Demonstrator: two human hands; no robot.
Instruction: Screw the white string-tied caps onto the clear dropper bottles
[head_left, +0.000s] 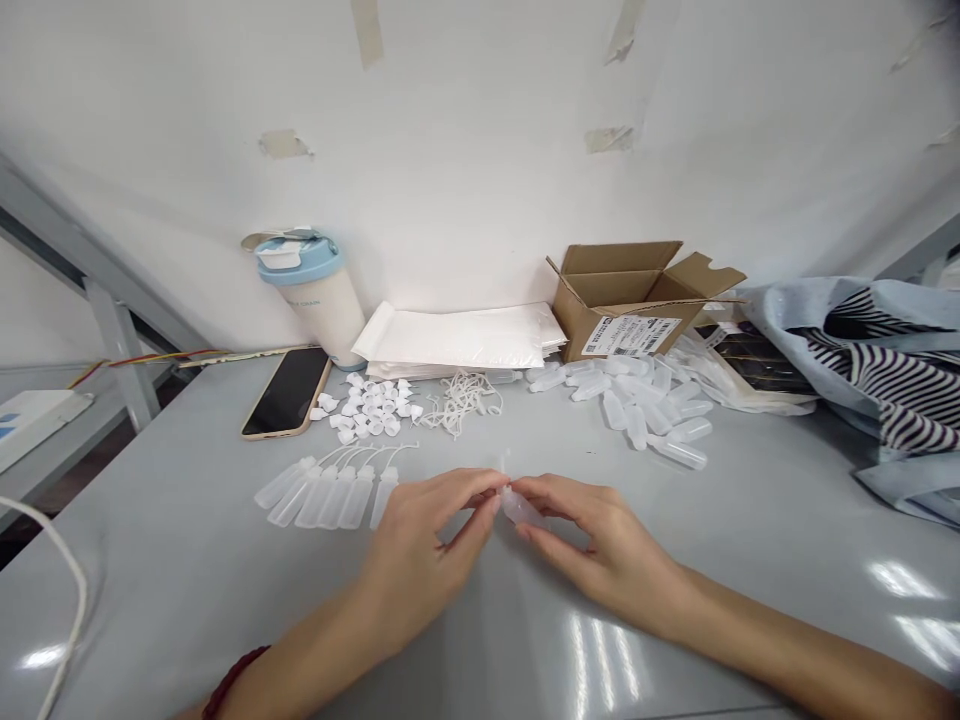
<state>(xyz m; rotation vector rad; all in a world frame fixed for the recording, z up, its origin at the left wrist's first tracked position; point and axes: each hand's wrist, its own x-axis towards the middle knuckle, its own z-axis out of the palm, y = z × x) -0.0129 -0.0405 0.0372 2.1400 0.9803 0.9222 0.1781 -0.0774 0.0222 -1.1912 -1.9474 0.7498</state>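
Note:
A small translucent plastic bottle (pixel 523 508) is tilted between the thumb and fingers of my right hand (pixel 600 540). My left hand (pixel 435 530) is closed in a pinch at the bottle's neck; what lies between its fingertips is hidden. A thin whitish strand (pixel 505 460) pokes up above the fingertips. Beside my left hand lies a row of bottles (pixel 327 498) with white cords extending from their tops. Farther back are a pile of white caps (pixel 371 408), a tangle of white cords (pixel 463 400) and a heap of loose bottles without cords (pixel 645 400).
A phone (pixel 286 393) and a blue-lidded cup (pixel 319 290) stand or lie at the back left. White padded envelopes (pixel 457 338) and an open cardboard box (pixel 626 300) are along the wall. A blue cloth bag (pixel 877 360) is at the right; a white cable (pixel 67 560) hangs at the left.

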